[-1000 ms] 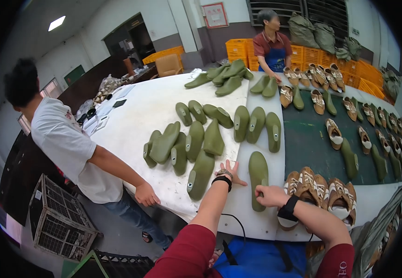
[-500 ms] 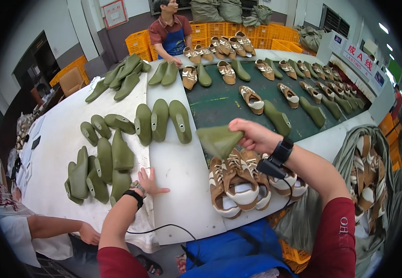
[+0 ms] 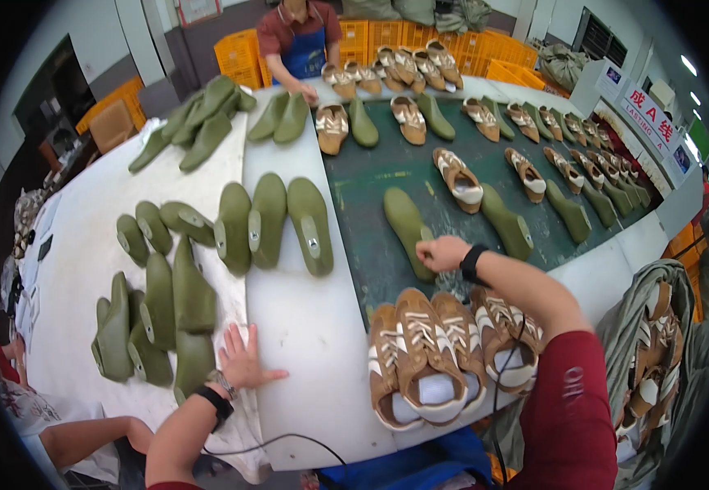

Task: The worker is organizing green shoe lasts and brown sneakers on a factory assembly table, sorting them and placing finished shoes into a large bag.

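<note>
A green shoe last [image 3: 404,220] lies on the dark green belt, toe pointing away from me. At its heel end is my right hand [image 3: 446,255], its fingers closed on the edge. My left hand [image 3: 243,358] rests flat with spread fingers where the white cloth meets the white tabletop, beside a heap of green lasts [image 3: 158,306]. Three more lasts [image 3: 267,220] line up on the tabletop just beyond. Several brown and white sneakers [image 3: 430,359] stand close together at the near edge, below my right forearm.
Pairs of brown shoes and green lasts fill the belt [image 3: 371,175] to the right. A co-worker in a blue apron [image 3: 304,57] stands across the table. Another person's arm [image 3: 93,437] is at lower left. A sack of shoes [image 3: 657,351] hangs at right. A thin cable [image 3: 289,434] crosses near my arms.
My right hand has brought the last down from the air onto the belt, where it now lies flat. The left hand stays spread on the table. The view has shifted slightly.
</note>
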